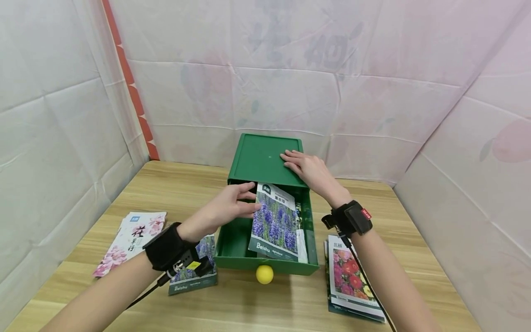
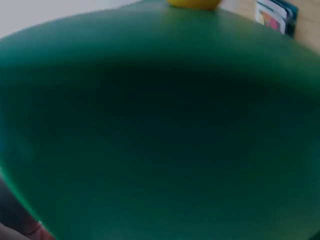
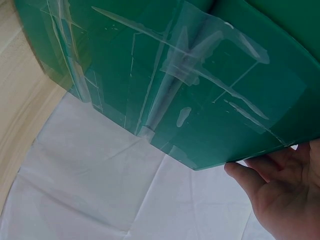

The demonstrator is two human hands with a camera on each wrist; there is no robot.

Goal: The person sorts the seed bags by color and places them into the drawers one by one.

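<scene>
— Packet [image 1: 275,220]: where is it?
— In the open green drawer [image 1: 236,249], pinched by the left hand [image 1: 226,210].
— Right hand [image 1: 307,168]?
— Flat, fingers straight, on the box top [image 1: 259,159].
— Surroundings?
— Wooden table [image 1: 249,304], more packets [image 1: 132,237] lying about, white sheets [image 1: 62,115] walling it in.

Black wrist straps [image 1: 168,246], trailing cables

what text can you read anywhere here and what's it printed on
"Beishu": bottom of the lavender seed packet that the left hand holds over the green drawer.
"Beishu": lavender packet on the table under the left wrist.
Chinese print on the pink flower packets and red flower packets: too small to read.
</scene>
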